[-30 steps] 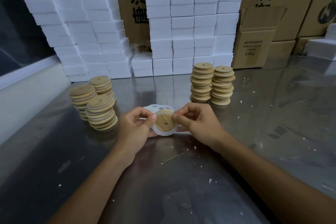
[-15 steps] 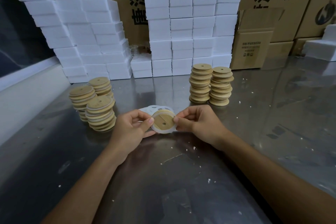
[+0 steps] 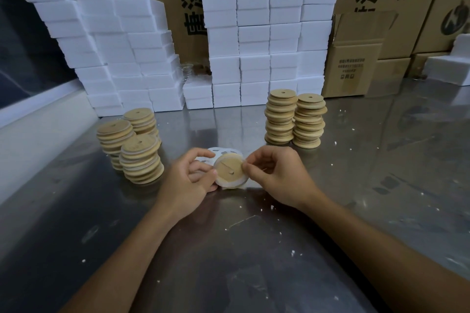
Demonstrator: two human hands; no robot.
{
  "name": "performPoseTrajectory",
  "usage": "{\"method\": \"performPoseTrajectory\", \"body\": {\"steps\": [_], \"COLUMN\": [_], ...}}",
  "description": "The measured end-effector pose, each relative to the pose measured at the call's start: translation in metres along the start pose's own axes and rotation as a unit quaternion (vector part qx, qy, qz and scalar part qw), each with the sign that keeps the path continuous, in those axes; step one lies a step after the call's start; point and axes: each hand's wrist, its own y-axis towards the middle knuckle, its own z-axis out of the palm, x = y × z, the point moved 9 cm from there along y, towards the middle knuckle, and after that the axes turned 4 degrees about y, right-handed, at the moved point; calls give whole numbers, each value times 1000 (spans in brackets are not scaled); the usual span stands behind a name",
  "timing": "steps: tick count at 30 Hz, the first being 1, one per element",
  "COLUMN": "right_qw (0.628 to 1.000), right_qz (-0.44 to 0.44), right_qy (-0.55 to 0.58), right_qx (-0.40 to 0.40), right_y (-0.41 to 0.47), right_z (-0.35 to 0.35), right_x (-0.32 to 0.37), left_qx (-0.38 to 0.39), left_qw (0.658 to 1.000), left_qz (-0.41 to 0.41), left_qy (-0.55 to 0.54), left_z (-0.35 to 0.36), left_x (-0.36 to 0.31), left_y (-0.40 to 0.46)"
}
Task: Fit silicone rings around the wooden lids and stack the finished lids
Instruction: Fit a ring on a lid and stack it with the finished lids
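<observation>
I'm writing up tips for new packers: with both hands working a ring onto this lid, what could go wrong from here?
1. The silicone ring might seat unevenly or snap off the wooden lid, which the left hand and right hand hold only at its edges.
2. The three left stacks look uneven; adding a lid carelessly could topple them.
3. White crumbs on the table could get trapped under a ring.

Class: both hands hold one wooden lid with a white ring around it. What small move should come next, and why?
Probably press the ring down at the right hand's pinch point while the left hand steadies the lid; the seating looks unfinished, so the ringed stacks wait.
</observation>
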Motion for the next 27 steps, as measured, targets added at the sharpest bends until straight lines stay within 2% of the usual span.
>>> {"method": "performPoseTrajectory", "body": {"steps": [4, 7, 10, 14, 21, 27], "right_qw": [988, 976, 977, 981, 991, 997], "right_qz": [-121, -164, -170, -163, -126, -80], "right_qy": [-91, -141, -125, -103, -49, -11], "right_qx": [18, 37, 29, 25, 13, 8], "right_y": [-5, -8, -8, -7, -5, 0], "right_z": [5, 11, 8, 5, 5, 1], "right_x": [34, 46, 49, 47, 37, 29], "left_qx": [5, -6, -18, -18, -3, 13], "left_qw": [990, 972, 978, 991, 991, 996], "left_qz": [99, 167, 152, 127, 126, 77], "left_qy": [97, 165, 141, 45, 32, -45], "left_z": [8, 12, 8, 4, -1, -2], "left_x": [-25, -42, -40, -37, -35, -24], "left_y": [-5, -10, -9, -8, -5, -3]}}
